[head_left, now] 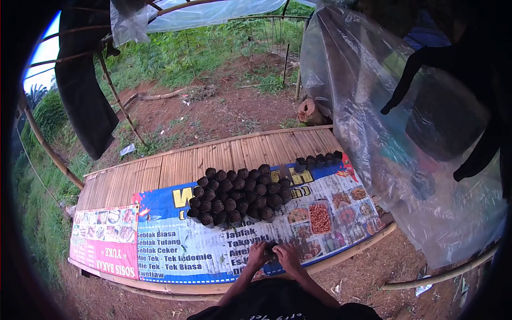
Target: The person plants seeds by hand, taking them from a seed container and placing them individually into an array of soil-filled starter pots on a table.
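Observation:
My left hand (258,256) and my right hand (288,257) are close together near the front edge of the banner-covered bamboo table. Between their closed fingers is a small black seedling bag (271,248), mostly hidden by the fingers. Beyond them stands a packed cluster of black seedling bags (234,193) filled with dark soil. A short row of similar bags (319,159) is at the back right. To the right of my hands, a clear tray (320,218) holds many reddish-brown seeds.
A printed menu banner (176,250) covers the front of the bamboo slat table (160,165). Clear plastic sheeting (362,96) hangs along the right side, with dark cloth (448,106) in front of it. Bamboo poles (120,98) frame the left. Bare soil and plants lie behind.

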`<state>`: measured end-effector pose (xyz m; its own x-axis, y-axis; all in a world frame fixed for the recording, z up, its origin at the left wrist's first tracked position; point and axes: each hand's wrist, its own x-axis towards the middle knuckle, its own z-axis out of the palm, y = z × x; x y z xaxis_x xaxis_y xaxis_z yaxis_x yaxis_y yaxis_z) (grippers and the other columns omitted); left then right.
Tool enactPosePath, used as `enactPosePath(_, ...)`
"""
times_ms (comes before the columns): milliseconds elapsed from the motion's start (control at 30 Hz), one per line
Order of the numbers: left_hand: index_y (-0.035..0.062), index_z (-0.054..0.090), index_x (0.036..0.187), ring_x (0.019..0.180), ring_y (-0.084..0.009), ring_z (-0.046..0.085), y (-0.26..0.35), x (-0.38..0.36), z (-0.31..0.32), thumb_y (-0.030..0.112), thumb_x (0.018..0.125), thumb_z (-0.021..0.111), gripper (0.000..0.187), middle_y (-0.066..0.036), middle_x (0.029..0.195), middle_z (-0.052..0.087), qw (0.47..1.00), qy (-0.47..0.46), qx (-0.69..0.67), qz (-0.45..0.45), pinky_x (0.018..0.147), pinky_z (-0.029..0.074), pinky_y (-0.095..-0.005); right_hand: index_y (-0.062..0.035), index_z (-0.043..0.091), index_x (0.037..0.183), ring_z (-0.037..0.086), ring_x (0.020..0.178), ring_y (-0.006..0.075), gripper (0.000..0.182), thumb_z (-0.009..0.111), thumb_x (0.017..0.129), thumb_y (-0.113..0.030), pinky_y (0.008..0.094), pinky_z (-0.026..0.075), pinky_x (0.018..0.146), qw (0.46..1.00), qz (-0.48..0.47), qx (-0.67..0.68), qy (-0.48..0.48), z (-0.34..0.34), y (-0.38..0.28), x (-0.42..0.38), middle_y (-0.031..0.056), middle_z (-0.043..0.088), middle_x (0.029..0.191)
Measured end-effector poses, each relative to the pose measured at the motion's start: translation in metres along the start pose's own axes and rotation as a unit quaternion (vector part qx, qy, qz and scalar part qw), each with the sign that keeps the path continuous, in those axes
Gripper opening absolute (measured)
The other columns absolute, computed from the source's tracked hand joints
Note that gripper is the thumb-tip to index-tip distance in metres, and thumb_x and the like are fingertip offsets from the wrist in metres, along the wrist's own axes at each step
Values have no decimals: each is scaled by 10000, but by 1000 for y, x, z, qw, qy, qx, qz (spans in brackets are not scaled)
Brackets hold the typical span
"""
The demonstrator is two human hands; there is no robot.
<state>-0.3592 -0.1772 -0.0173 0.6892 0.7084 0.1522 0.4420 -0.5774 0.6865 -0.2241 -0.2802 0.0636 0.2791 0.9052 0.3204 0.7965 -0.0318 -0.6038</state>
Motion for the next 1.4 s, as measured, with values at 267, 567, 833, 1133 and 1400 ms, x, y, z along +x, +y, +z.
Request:
enactPosePath(267,107,608,1090,1013,-335,538,5,-1,-6,282,661,796,500,-78,1064,600,1000,-16,-2,-1,881,425,-445,-107,656,951,618,847,281,96,595,899,-160,411,450,797,999,3,31,24,8,8,-4,81,679,931)
enactPosePath(567,106,603,1121,1013,-330,543,7,-2,-5,267,664,785,517,-86,1068,603,1000,-2,-8,-2,889,423,-440,-120,641,947,579,845,296,81,583,904,-155,415,446,810,999,-13,-33,11,9,7,-4,71,645,863)
enactPosePath(833,99,627,1083,987,-314,550,13,1,-10,248,653,800,487,-79,1048,624,1000,4,-6,5,892,413,-426,-89,651,921,593,822,297,85,603,892,-154,421,441,799,1000,4,-16,-11,5,3,3,88,664,870)
enactPosePath(1133,94,611,1073,1006,-318,544,10,3,-6,246,633,796,501,-75,1046,599,1000,1,15,1,883,431,-433,-64,640,904,615,822,319,89,584,900,-133,422,457,792,999,17,44,-16,3,5,10,110,662,864)
enactPosePath(1400,93,567,1072,1023,-312,528,20,5,-14,176,631,763,490,-87,1026,572,999,31,39,-9,870,416,-427,-47,640,952,610,875,320,107,560,908,-103,414,459,811,997,41,60,-27,0,1,17,116,672,924)
